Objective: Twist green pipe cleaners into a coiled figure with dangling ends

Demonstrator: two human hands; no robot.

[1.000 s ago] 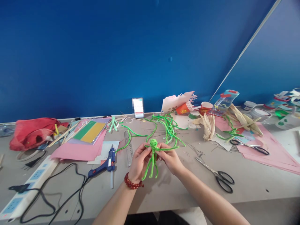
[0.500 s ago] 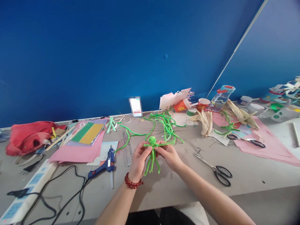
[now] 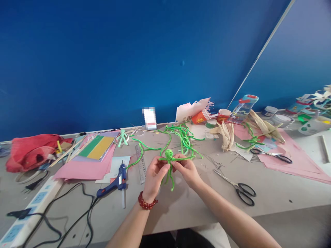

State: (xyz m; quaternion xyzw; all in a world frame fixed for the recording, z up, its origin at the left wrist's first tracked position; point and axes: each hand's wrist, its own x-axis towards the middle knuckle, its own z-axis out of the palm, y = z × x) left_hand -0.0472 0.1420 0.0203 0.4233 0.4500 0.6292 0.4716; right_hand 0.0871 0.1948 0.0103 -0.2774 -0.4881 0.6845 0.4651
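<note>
Between my two hands is a green yarn doll (image 3: 169,154) with a round wound head, thin arms stretched sideways and several legs hanging down. My left hand (image 3: 157,174) pinches its body from the left, thumb in front; a red bead bracelet (image 3: 147,202) circles that wrist. From the right, my right hand (image 3: 186,169) grips the doll just under its head, fingers closed by one arm. Parts of the body and legs are hidden behind my fingers. Beyond the hands lies a tangled heap of green yarn (image 3: 183,136), and a clear ruler (image 3: 141,165) rests left of them.
A blue glue gun (image 3: 113,182) and its cable lie on the left near a white power strip (image 3: 33,210). Black-handled scissors (image 3: 239,189) are at right, thin wires (image 3: 216,162) beyond. A smaller pale green doll (image 3: 123,137), coloured sheets (image 3: 85,165) and red paper cups (image 3: 201,116) stand farther back.
The doll's legs have swung back and are partly covered by my fingers now. Its right-hand arm stretches out straighter. Both hands stay in nearly the same place.
</note>
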